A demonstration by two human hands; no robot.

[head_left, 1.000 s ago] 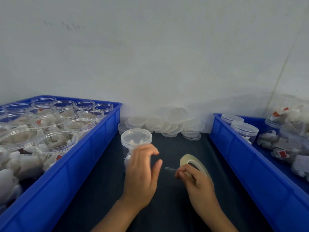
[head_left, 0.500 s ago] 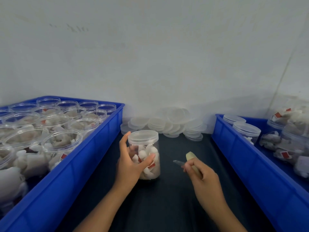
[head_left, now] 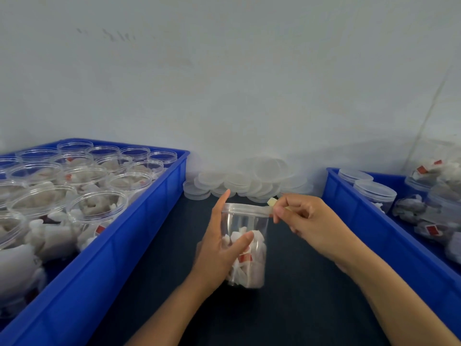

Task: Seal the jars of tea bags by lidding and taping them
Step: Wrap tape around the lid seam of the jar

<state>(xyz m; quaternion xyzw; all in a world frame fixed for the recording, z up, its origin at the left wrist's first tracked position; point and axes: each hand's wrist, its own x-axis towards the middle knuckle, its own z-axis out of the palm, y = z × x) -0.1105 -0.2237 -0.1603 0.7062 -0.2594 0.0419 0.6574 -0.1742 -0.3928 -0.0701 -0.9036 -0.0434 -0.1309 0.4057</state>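
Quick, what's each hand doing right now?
Left hand: closed around the lidded jar.
Right hand: fingers pinching the tape at the lid's edge.

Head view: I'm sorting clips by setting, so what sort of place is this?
Probably a small packing bench. A blue bin holds open jars of tea bags, spare lids are piled by the wall, and a second bin holds lidded jars.

Packing workshop: blue crates [head_left: 139, 236] of jars [head_left: 97, 208].
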